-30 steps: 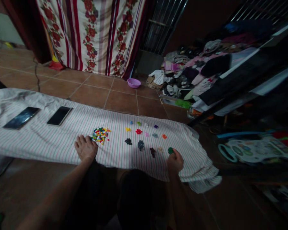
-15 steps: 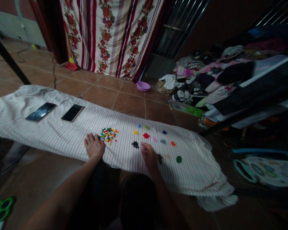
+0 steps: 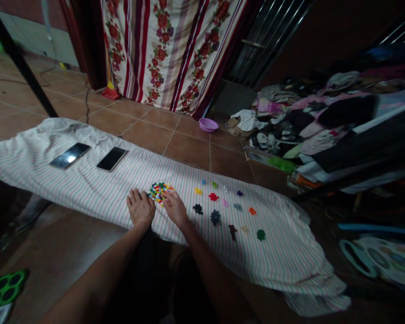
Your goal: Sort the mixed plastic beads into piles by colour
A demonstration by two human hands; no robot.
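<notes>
My left hand (image 3: 141,208) lies flat on the striped cloth (image 3: 121,193), fingers spread, beside the left edge of a pile of small mixed-colour pieces (image 3: 158,191). At the pile's right side my right hand (image 3: 174,207) reaches in with its fingertips pressed together; whatever they hold is too small to make out. Right of the hands, little single-colour groups sit apart on the cloth, among them black (image 3: 197,209), dark grey (image 3: 215,217), red (image 3: 213,196), yellow (image 3: 198,191), orange (image 3: 252,210), brown (image 3: 232,232) and dark green (image 3: 261,235).
Two dark phones, one (image 3: 70,155) farther left and one (image 3: 111,159) nearer the pile, rest on the cloth. Beyond it, a purple basin (image 3: 208,125) stands on the tiled floor before a flowered curtain (image 3: 175,54). Clothes (image 3: 310,112) are heaped at the right.
My right hand has moved left from beside the black group to the mixed pile, uncovering the dark grey group. My left hand stays by the pile. The whole view has shifted slightly.
</notes>
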